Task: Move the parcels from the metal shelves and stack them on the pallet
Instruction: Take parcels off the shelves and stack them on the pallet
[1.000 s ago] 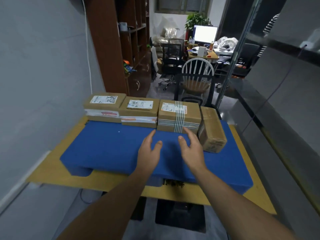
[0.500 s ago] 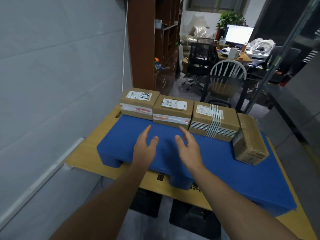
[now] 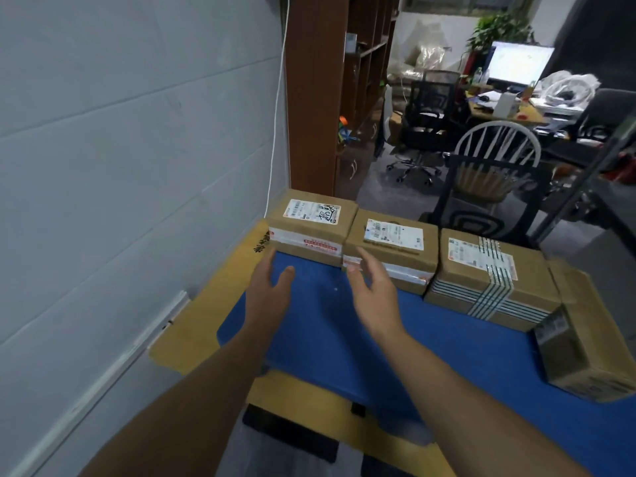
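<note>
Item: blue pallet, lying on a tan cardboard sheet. Contents: four brown parcels in one row along the pallet's far edge, with the row's long axis running left to right. These are the first parcel next to the wall, the second parcel touching it, the striped-tape parcel just beside that, and the end parcel turned crosswise at the right. Left hand: grip spread and empty, fingertips just short of the first parcel's near face; contact cannot be told. Right hand: grip spread and empty, fingertips in front of the second parcel's near face. Bearing: both parcels lie straight ahead of the hands, the left hand nearer the first and the right hand nearer the second. Metal shelves: not in view. Judgement: the near half of the pallet is free, so the next parcel would probably go there.
</note>
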